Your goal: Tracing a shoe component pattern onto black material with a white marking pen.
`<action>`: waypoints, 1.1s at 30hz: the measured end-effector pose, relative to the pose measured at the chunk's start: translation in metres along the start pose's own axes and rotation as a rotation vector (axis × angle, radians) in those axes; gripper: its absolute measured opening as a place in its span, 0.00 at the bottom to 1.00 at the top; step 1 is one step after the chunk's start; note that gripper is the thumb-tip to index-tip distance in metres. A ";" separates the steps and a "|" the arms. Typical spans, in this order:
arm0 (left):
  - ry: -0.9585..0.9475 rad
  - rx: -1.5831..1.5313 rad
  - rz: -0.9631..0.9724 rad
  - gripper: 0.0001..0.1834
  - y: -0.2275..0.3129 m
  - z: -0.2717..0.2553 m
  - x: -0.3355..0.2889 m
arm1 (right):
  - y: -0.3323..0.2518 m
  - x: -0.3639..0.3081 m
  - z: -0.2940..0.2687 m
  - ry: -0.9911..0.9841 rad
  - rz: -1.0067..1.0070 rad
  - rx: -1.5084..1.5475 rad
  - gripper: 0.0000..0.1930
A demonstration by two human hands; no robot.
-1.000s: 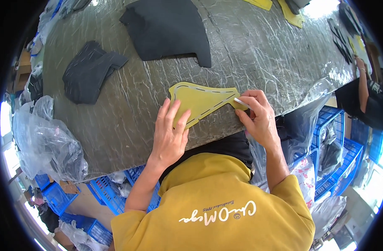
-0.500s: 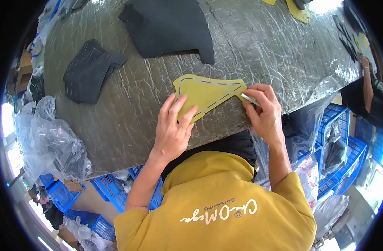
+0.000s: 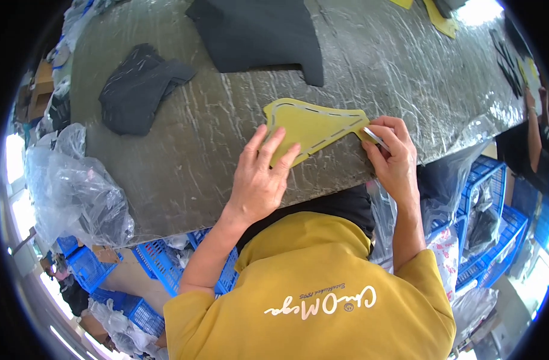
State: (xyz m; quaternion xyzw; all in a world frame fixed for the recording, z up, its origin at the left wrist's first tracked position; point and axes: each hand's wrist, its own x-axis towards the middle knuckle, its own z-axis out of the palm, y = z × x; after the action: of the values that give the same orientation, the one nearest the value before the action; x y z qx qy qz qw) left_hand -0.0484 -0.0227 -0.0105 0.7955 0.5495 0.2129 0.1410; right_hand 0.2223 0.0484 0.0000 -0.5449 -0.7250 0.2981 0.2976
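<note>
A yellow, roughly triangular template (image 3: 313,125) lies flat on the table's near part, with a dashed slot line running along its edges. My left hand (image 3: 259,174) rests over its left end, fingers spread and pressing on it. At its narrow right end, my right hand (image 3: 397,157) pinches a slim silver-white pen (image 3: 376,138), whose tip is at the template's edge. Whatever lies under the template is hidden.
Two dark cut pieces, a large one (image 3: 259,36) and a smaller one (image 3: 133,90), lie farther off on the film-covered table (image 3: 166,180). Clear plastic (image 3: 76,186) hangs over the left edge. Blue crates (image 3: 484,240) stand below; another person's arm (image 3: 533,129) shows far right.
The whole view has shifted slightly, so the table and its pieces sit farther right and higher. Both hands keep their hold, and the pen stays by the template's right end.
</note>
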 end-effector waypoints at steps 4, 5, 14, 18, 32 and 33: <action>0.012 -0.010 -0.001 0.30 0.000 0.002 -0.001 | -0.003 -0.001 -0.001 -0.010 0.003 0.012 0.12; 0.017 -0.022 0.003 0.30 0.000 0.003 -0.002 | -0.004 -0.002 0.000 -0.011 0.009 0.001 0.12; 0.003 0.037 0.016 0.28 0.002 0.002 -0.002 | -0.004 -0.001 0.000 -0.022 0.024 0.002 0.12; 0.013 0.037 0.030 0.28 0.002 0.003 -0.002 | -0.003 -0.002 -0.002 -0.019 0.013 -0.020 0.13; -0.082 -0.026 0.100 0.27 -0.012 -0.008 0.020 | -0.001 -0.002 -0.002 -0.050 0.044 -0.024 0.15; -0.107 -0.024 0.112 0.28 -0.012 -0.010 0.025 | -0.001 -0.001 -0.003 -0.053 0.033 -0.031 0.15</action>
State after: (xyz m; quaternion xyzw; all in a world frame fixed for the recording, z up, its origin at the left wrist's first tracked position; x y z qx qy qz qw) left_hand -0.0559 0.0048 -0.0025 0.8335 0.4934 0.1840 0.1675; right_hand 0.2244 0.0477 0.0022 -0.5532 -0.7281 0.3060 0.2649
